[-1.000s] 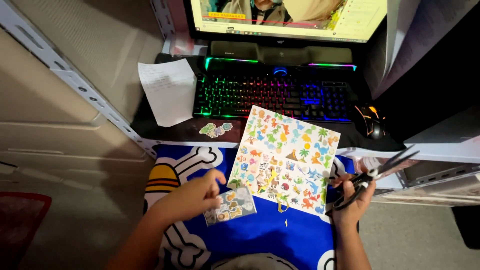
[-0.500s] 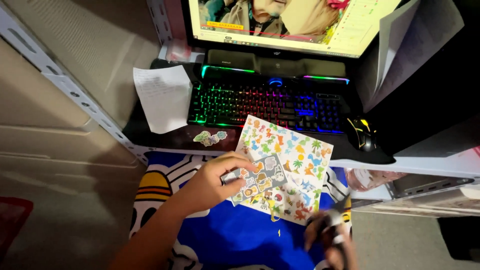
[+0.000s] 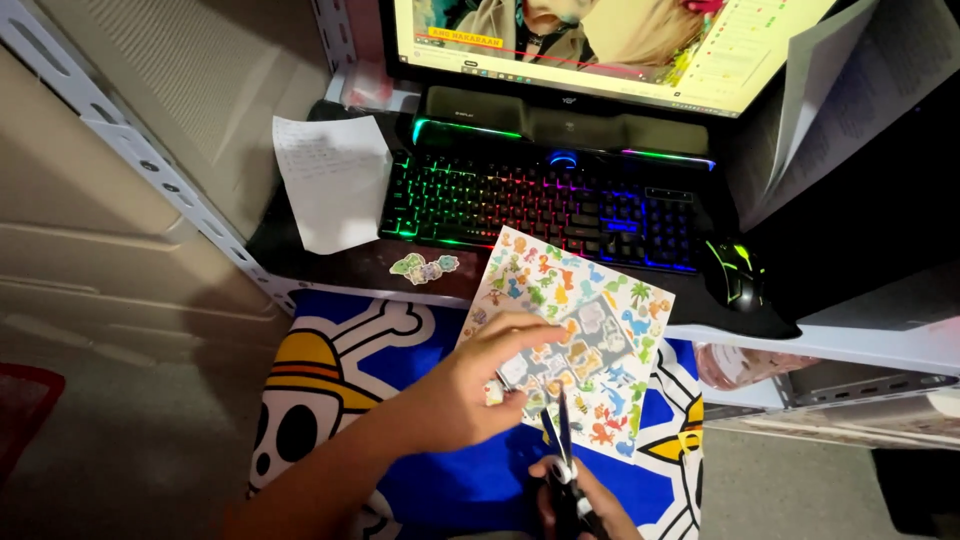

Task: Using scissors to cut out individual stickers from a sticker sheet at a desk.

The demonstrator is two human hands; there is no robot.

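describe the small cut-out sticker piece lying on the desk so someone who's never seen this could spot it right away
Start at the rainbow-lit keyboard on the dark desk. Just below its left front corner, right of the white note paper, lies the small cut-out sticker piece. It is pale green with irregular edges, and it lies alone, apart from the big sticker sheet.

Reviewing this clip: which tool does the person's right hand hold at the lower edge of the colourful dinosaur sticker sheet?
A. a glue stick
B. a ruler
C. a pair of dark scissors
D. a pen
C: the right hand grips a pair of dark scissors, blades pointing up at the colourful dinosaur sticker sheet, which the left hand steadies.
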